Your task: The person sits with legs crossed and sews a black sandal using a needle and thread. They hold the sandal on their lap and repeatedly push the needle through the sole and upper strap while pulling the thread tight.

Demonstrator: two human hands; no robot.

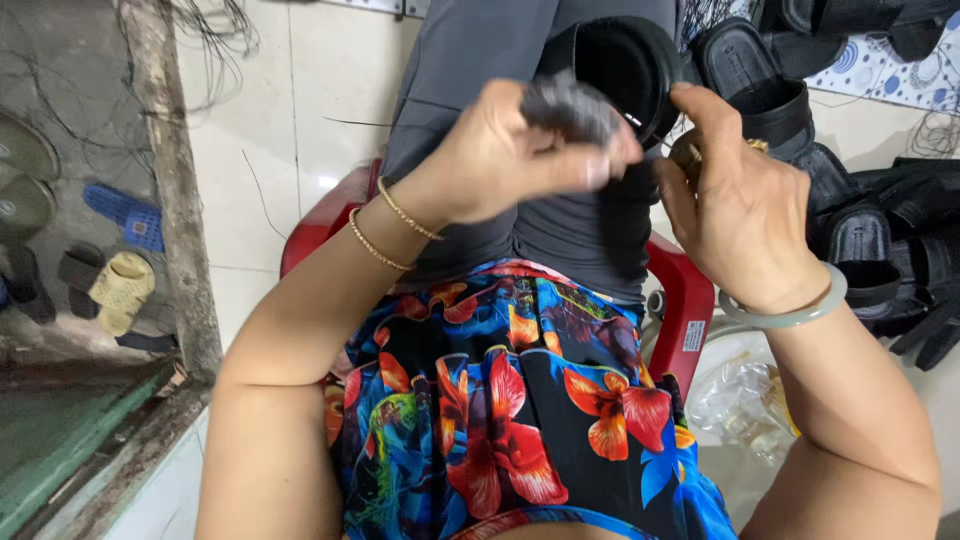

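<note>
My left hand (510, 155) is closed around a crumpled dark grey cloth (572, 105) and presses it against a black sandal (625, 65) above my lap. The sandal's side is gripped by my right hand (735, 205), fingers curled on its edge. Two thin gold bangles circle my left wrist, and a pale green bangle sits on my right wrist. I sit on a red plastic stool (685, 300), in grey trousers and a bright floral top.
A pile of black sandals (860, 230) lies on the floor at the right. A clear plastic bag (745, 405) sits by the stool. Slippers (120, 290) and a concrete kerb (175, 200) are at the left, on white floor tiles (300, 120).
</note>
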